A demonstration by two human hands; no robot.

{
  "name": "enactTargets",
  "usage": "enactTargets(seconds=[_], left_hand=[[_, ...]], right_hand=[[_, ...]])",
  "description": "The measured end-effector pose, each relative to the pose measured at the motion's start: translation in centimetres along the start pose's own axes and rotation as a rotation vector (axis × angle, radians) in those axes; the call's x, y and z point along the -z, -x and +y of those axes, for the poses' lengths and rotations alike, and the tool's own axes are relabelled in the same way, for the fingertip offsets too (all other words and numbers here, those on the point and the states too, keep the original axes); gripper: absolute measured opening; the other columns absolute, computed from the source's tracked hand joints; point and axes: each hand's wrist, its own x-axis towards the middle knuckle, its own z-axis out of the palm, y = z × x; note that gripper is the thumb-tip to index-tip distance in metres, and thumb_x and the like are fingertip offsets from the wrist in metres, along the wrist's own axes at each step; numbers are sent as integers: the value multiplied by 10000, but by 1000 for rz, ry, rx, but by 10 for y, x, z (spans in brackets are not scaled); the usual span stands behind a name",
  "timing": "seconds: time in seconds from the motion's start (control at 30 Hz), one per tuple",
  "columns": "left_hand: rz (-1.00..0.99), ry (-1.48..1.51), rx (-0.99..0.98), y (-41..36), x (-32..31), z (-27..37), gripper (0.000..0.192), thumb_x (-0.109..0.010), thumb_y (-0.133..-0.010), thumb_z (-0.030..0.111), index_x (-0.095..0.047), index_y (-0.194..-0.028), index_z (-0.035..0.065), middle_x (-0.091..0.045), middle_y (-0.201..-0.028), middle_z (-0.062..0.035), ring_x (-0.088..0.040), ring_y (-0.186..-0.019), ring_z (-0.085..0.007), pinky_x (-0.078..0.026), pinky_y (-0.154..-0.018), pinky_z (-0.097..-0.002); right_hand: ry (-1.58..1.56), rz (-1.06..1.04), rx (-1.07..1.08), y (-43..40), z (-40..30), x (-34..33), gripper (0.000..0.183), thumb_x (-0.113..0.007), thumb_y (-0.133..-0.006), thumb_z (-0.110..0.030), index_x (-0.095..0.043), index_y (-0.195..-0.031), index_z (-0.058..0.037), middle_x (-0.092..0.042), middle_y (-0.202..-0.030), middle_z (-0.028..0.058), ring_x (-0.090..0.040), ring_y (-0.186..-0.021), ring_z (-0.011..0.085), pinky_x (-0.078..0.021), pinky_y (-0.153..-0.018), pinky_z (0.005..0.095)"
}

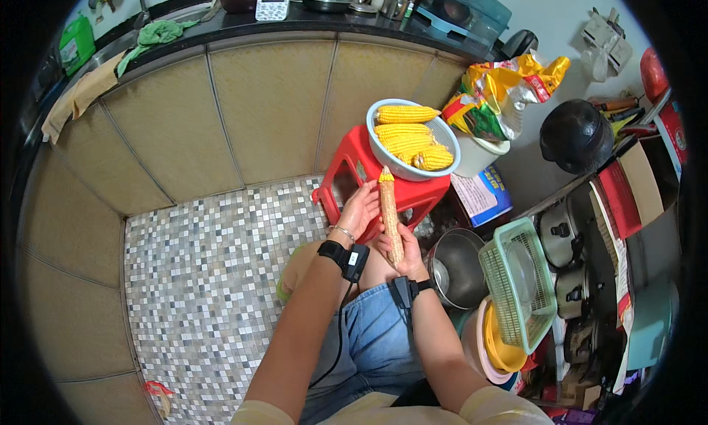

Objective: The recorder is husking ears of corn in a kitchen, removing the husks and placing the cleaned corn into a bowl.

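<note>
My right hand point(407, 251) is closed around the lower part of a corn cob point(389, 215). Most of the cob is bare of kernels, with a few yellow ones left near its top end. My left hand point(362, 206) is beside the cob's upper part, palm turned up and fingers loosely bent, with nothing seen in it. Just beyond the cob's tip, a light blue plastic basin point(450, 165) stands on a red plastic stool point(354, 148). Several yellow ears of corn point(408, 114) lie in the basin.
A metal pot point(464, 264) and a green plastic basket point(489, 259) are at the right, near stacked basins point(475, 336). Behind the stool are tiled cabinets point(271, 104) and a white bucket point(475, 154) under a yellow plastic bag point(492, 101). Mosaic floor point(210, 292) lies at the left.
</note>
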Motion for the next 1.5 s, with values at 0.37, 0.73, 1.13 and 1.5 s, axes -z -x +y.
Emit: enactTargets(seconds=[0.37, 0.73, 1.13, 1.5], left_hand=[[10, 28, -71, -3, -1, -4, 489, -421, -943, 353, -341, -1316, 49, -468, -1230, -152, -482, -1129, -224, -402, -970, -351], [25, 72, -70, 4, -12, 1, 340, -373, -966, 286, -422, -1205, 49, -563, -1126, -151, -589, -967, -234, -487, -858, -340], [9, 54, -126, 8, -7, 8, 314, -396, -959, 276, -435, -1181, 57, -572, -1103, -136, -586, -948, -215, -487, -852, -342], [38, 63, -160, 6, -12, 2, 326, -406, -954, 255, -407, -1199, 40, -549, -1149, -153, -577, -970, -209, -490, -869, -334]], right_hand=[[98, 30, 13, 4, 2, -1, 390, -544, -873, -241, -458, -1152, 17, -548, -950, 123, -477, -697, 170, -419, -577, 265], [219, 40, -73, 0, 2, 13, 397, -521, -895, -196, -406, -1249, -59, -560, -1015, 131, -524, -740, 192, -469, -633, 294], [125, 40, -80, -2, 1, 10, 421, -465, -911, -250, -413, -1243, 4, -560, -1039, 159, -527, -745, 202, -465, -635, 295], [125, -5, -41, -3, 4, 0, 405, -456, -925, -254, -405, -1248, -15, -560, -1065, 154, -553, -796, 190, -491, -683, 294]])
